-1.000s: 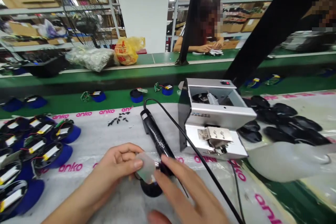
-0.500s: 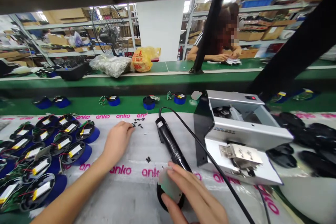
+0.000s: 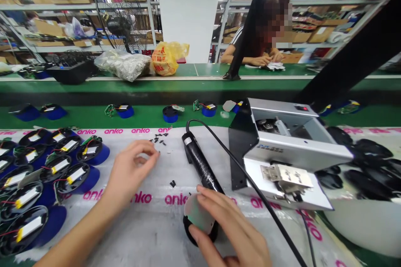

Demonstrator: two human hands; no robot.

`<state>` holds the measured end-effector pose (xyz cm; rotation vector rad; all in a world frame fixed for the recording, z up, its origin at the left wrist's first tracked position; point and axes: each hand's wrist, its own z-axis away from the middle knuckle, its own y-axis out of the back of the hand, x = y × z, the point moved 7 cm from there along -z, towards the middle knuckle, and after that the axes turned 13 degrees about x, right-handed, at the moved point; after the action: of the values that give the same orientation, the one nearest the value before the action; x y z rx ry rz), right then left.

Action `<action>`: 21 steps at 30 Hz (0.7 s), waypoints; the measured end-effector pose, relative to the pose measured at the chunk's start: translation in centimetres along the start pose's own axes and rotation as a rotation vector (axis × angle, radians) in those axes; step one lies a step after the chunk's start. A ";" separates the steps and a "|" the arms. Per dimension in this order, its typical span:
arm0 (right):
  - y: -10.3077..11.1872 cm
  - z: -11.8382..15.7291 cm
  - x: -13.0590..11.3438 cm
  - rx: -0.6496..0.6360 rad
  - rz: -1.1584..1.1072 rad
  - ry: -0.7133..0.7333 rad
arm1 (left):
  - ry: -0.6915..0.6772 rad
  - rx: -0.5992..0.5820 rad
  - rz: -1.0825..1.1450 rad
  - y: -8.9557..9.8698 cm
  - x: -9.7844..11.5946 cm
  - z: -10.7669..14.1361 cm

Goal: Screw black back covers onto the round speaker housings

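My left hand (image 3: 133, 167) hovers over the white sheet, thumb and index tips pinched together. Anything between those tips is too small to make out. Just beyond them lies a scatter of small black pieces (image 3: 159, 137), and two more small black pieces (image 3: 172, 183) lie nearer to me. My right hand (image 3: 233, 227) grips a round black housing with a pale translucent disc (image 3: 197, 212) on top, its thumb at the near edge and its fingers across the disc's right side. Behind the housing lies a black electric screwdriver (image 3: 200, 160) with a cord.
Blue round housings with batteries and circuit boards (image 3: 75, 175) crowd the left. A silver machine (image 3: 288, 146) stands at right, with black round parts (image 3: 372, 162) beyond it. The black cord (image 3: 250, 185) runs past my right hand. Across the bench sits a person (image 3: 269, 33).
My left hand has drawn back a little from the small black pieces, its fingers now curled into a pinch. My right hand stays on the housing. The camera view has shifted slightly.
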<state>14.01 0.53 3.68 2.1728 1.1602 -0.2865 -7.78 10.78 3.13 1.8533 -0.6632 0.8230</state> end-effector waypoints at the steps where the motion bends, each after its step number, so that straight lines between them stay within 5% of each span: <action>1: 0.0 -0.1 -0.1 0.006 -0.009 0.009 | 0.061 -0.083 0.110 -0.4 0.5 1.0; 5: -0.3 -0.4 -0.5 -0.003 -0.024 0.048 | 0.564 -0.466 0.740 -3.3 2.1 5.5; 7: -0.5 -0.4 -0.5 -0.019 -0.014 0.059 | 0.720 -0.522 0.896 -4.0 2.5 6.6; 12: -0.9 -0.2 -0.7 -0.038 0.038 0.097 | 0.845 -0.496 0.954 -4.0 2.0 6.9; 21: -0.8 0.0 -0.9 -0.044 0.018 0.098 | 0.814 -0.540 0.922 -3.9 2.6 7.1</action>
<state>12.83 0.20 3.72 2.1782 1.1879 -0.1465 -1.52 5.47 0.82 0.5527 -1.0526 1.6480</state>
